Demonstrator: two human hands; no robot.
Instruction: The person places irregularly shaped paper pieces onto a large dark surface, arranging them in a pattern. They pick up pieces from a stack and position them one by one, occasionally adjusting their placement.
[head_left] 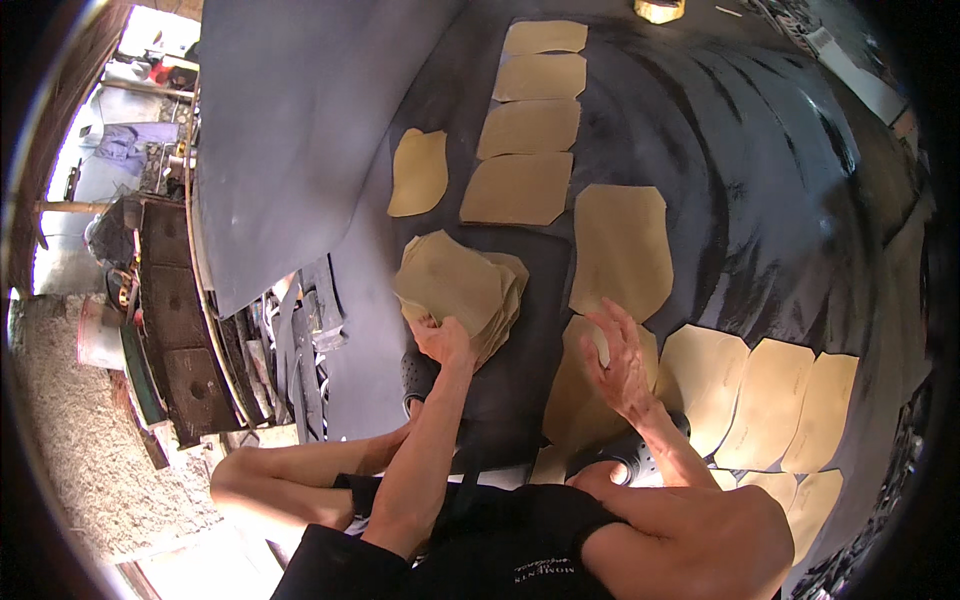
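My left hand grips the near edge of a fanned stack of tan cut sheets, thumb on top. The sheets look like thin card or leather; I cannot tell which. My right hand has its fingers apart and nothing in them. It is over a tan sheet that lies on the black sheet material. Just beyond it lies another large tan sheet with trimmed corners. Whether my right fingertips touch the sheet below, I cannot tell.
A column of tan pieces runs away from me, with a single wavy-edged piece to its left. More tan panels line the right side. A loose black sheet rises at the left, near dark offcut strips. A yellowish block sits far off.
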